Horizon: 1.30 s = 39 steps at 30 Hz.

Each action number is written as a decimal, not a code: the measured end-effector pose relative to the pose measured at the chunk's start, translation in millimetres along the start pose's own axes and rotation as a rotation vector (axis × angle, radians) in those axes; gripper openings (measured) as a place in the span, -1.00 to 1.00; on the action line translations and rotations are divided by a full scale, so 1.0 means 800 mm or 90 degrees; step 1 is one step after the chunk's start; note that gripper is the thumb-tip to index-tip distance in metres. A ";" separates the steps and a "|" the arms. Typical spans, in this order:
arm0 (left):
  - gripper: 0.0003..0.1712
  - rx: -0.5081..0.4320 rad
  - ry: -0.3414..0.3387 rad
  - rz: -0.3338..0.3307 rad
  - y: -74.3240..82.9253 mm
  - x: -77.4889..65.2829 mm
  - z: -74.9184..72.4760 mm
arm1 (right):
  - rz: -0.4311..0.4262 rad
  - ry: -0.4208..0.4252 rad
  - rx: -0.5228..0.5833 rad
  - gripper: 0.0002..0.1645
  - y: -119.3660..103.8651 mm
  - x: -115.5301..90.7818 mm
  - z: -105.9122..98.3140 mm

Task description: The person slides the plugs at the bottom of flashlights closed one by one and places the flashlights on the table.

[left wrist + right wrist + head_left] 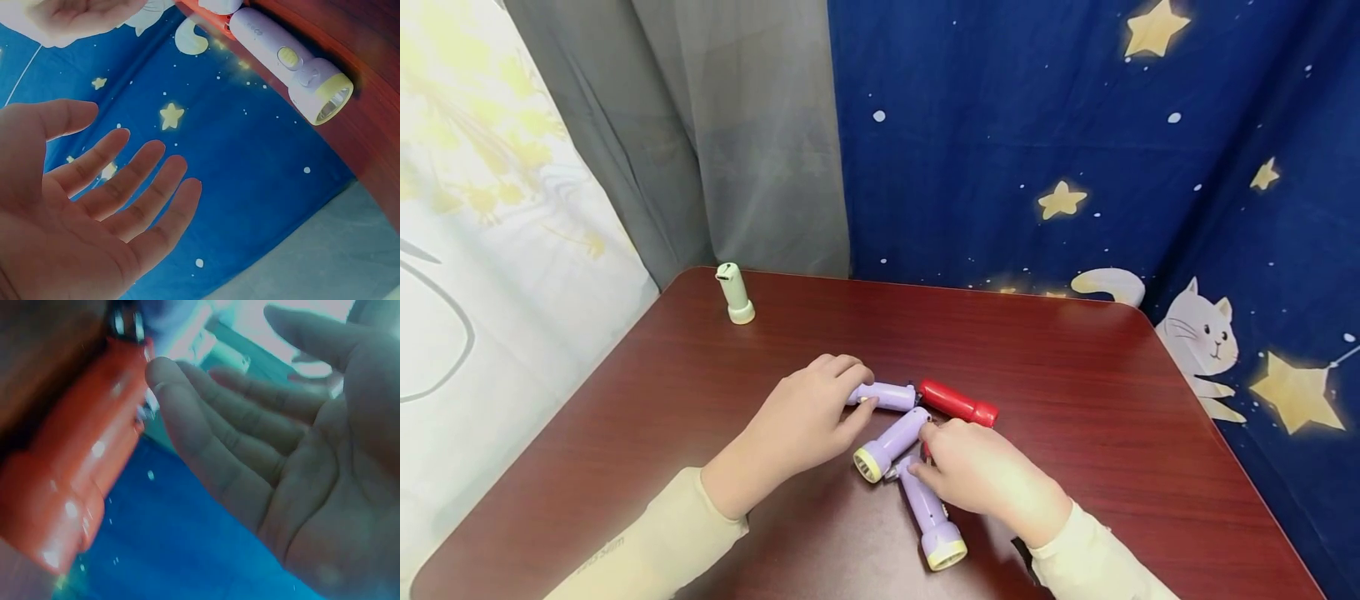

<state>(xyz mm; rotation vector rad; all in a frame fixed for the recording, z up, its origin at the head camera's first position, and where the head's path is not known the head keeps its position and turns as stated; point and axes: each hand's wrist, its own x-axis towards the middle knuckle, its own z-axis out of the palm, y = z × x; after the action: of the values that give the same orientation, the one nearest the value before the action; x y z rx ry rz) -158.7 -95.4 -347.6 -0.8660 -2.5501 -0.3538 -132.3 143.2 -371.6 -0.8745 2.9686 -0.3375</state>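
Observation:
Several small flashlights lie in a cluster on the table. My left hand (808, 412) is over the back purple flashlight (889, 396), covering its left end; in the left wrist view its fingers are spread and hold nothing. My right hand (988, 475) is over the front purple flashlight (925, 504), its fingertips at the tail end. Between them lies a middle purple flashlight (891, 444) with a yellow rim. A red flashlight (955, 402) lies behind the right hand, and a bit of red shows under its fingers. In the right wrist view, loosely bent, empty fingers are beside a red flashlight (87, 450).
A pale green flashlight (735, 293) stands at the table's far left corner. The dark red table (1037, 350) backs onto a grey curtain (767, 142) and a blue curtain (970, 150) with stars and a cat. White cloth (512, 275) hangs on the left.

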 end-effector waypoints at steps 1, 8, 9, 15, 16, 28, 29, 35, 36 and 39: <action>-0.77 -0.001 0.002 0.001 0.000 0.000 0.000 | 0.013 0.005 0.003 -0.64 -0.003 0.001 0.004; -0.78 -0.008 0.015 0.004 -0.001 -0.002 0.002 | 0.074 -0.003 -0.009 -0.59 -0.018 0.003 0.025; -0.78 -0.008 0.013 0.003 -0.001 -0.002 0.002 | 0.075 -0.010 -0.012 -0.57 -0.019 0.003 0.027; -0.78 -0.009 0.010 -0.006 -0.002 0.000 0.000 | 0.071 -0.034 -0.014 -0.50 -0.021 0.005 0.036; -0.78 -0.009 0.011 -0.006 -0.002 0.000 0.000 | 0.069 -0.035 -0.014 -0.49 -0.021 0.005 0.037; -0.79 -0.013 0.019 -0.006 -0.004 0.000 0.001 | 0.044 -0.018 0.000 -0.58 -0.016 0.007 0.046; -0.79 -0.013 0.018 -0.007 -0.005 0.000 0.000 | 0.044 -0.018 0.000 -0.59 -0.015 0.007 0.046; -0.80 -0.030 0.004 -0.032 -0.007 0.002 -0.006 | 0.042 -0.020 -0.004 -0.65 -0.014 0.006 0.043; -0.80 -0.032 0.005 -0.034 -0.007 0.002 -0.007 | 0.043 -0.021 -0.001 -0.66 -0.014 0.006 0.042; -0.82 -0.036 0.006 -0.039 -0.008 0.003 -0.010 | 0.050 -0.025 0.009 -0.67 -0.012 0.005 0.037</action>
<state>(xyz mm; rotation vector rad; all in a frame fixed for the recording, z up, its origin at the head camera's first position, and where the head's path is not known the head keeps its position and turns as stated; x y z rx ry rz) -162.2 -101.7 -340.1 -0.8067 -2.5731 -0.4501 -127.7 127.0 -398.4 -0.7523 2.9503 -0.3344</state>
